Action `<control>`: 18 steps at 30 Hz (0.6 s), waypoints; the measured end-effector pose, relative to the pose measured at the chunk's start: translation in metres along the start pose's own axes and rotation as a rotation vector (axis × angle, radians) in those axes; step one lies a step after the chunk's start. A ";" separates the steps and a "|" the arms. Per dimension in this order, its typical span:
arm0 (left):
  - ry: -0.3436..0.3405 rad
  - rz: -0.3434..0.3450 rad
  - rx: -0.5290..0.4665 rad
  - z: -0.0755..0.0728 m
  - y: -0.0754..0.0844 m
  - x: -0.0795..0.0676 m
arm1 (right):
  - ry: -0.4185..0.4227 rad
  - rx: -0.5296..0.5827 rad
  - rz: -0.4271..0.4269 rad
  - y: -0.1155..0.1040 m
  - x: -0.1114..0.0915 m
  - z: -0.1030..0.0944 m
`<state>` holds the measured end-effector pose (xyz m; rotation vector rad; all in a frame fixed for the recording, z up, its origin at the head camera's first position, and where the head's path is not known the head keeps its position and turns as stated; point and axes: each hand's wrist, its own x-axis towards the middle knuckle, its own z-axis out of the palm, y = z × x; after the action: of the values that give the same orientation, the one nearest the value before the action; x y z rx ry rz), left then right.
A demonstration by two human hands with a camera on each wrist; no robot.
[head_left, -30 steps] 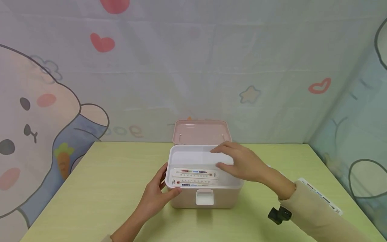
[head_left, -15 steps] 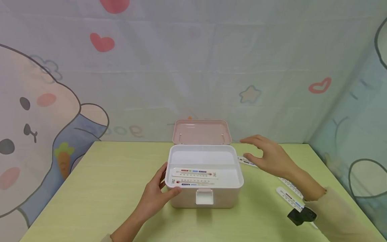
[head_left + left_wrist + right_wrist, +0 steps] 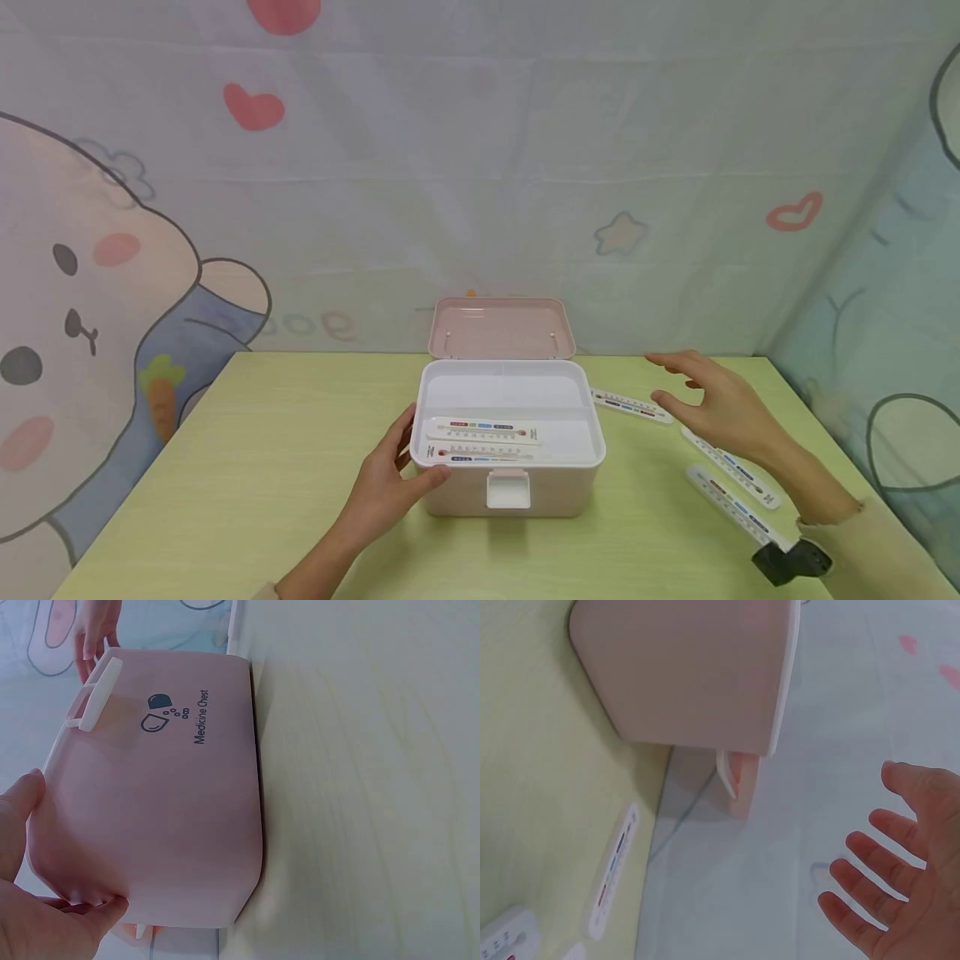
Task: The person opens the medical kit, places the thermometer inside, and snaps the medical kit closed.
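A pink medicine chest (image 3: 551, 493), lettered "Medicine Chest" in the left wrist view, stands with its lid (image 3: 502, 327) raised. In its white tray (image 3: 573, 437) lie two thermometers (image 3: 483, 430) with printed scales. My left hand (image 3: 382, 487) grips the chest's left front corner, thumb at the front rim and fingers along the side. Over the table to the right, my right hand (image 3: 723, 408) hovers with spread fingers and holds nothing. Beneath and beside it lie three more flat white thermometers: one near the chest (image 3: 630, 406), another (image 3: 731, 468) partly under the hand, and a third (image 3: 738, 504) nearer the front.
A white latch (image 3: 508, 490) hangs at the chest's front. Behind the pale wooden table (image 3: 300, 450) rises a cloth backdrop (image 3: 480, 167) with cartoon prints. A black wrist camera (image 3: 791, 562) on the right sleeve overlaps the nearest thermometer's end.
My right hand has moved from over the tray out to the right, uncovering the thermometers on the table. The left hand and the chest stay in place.
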<state>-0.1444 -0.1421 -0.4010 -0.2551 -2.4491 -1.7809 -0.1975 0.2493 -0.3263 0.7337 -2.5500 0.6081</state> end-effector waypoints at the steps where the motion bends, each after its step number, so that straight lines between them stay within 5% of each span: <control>1: 0.000 0.000 0.004 0.000 0.000 0.000 | 0.001 0.000 0.002 0.002 -0.002 -0.001; 18: 0.001 0.012 0.007 0.000 0.000 0.000 | -0.027 0.027 0.115 0.035 -0.048 0.007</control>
<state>-0.1440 -0.1421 -0.4011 -0.2675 -2.4470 -1.7667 -0.1821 0.2916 -0.3664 0.6113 -2.6274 0.6748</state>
